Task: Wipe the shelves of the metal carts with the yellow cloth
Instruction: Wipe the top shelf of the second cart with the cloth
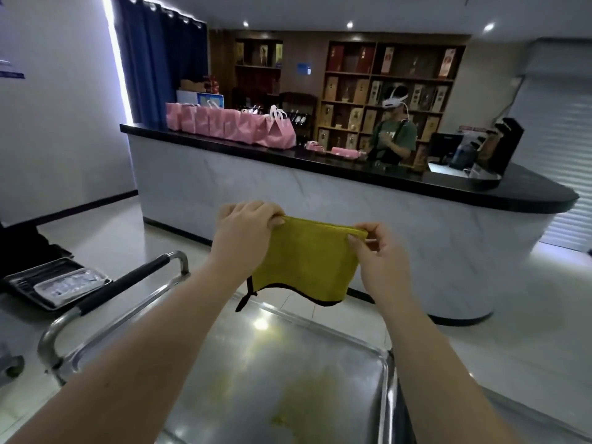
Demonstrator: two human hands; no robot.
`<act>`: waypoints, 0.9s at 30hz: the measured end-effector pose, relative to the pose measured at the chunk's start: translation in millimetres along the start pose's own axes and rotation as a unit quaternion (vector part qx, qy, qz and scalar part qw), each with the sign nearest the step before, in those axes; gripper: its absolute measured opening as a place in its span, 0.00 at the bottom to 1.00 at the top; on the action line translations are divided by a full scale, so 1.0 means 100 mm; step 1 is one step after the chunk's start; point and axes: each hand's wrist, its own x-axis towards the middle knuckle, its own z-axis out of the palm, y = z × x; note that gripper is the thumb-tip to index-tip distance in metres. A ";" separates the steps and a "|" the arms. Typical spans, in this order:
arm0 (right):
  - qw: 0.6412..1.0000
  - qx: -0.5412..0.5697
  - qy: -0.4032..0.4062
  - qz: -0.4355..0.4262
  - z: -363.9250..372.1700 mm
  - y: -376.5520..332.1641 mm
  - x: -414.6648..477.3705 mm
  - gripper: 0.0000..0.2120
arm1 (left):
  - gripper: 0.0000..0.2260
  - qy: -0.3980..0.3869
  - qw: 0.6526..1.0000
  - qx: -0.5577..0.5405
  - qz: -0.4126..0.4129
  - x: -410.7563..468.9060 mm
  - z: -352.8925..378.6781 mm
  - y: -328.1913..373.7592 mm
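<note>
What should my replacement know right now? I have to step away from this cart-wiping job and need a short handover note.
Left hand: pinching the upper left corner of the yellow cloth.
Right hand: pinching the upper right corner.
The cloth hangs stretched between both hands, in the air above the metal cart's top shelf, not touching it. The cart handle is on the left.
Done: cloth picked up and spread out; whether any wiping is done cannot be told.
Left: lower the cloth and wipe the shelves.
</note>
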 end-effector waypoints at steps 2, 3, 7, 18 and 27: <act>1.000 -0.013 0.014 0.000 0.08 0.08 0.11 0.05 | 0.10 0.004 1.000 -0.018 0.011 0.13 0.18 -0.11; 0.999 -0.018 0.027 0.001 0.12 0.12 0.14 0.04 | 0.11 -0.002 1.000 -0.025 0.016 0.20 0.28 -0.17; 0.994 -0.034 0.100 0.024 0.27 0.37 0.13 0.04 | 0.12 -0.042 0.994 -0.092 0.036 0.35 0.75 -0.34; 0.928 -0.079 0.233 0.279 0.71 1.37 -1.31 0.10 | 0.08 -0.376 0.896 -0.228 0.065 -0.88 1.99 -0.61; 0.852 -0.168 0.266 0.418 0.86 1.46 -2.44 0.10 | 0.07 -0.576 0.761 -0.298 -0.014 -2.13 2.06 -0.73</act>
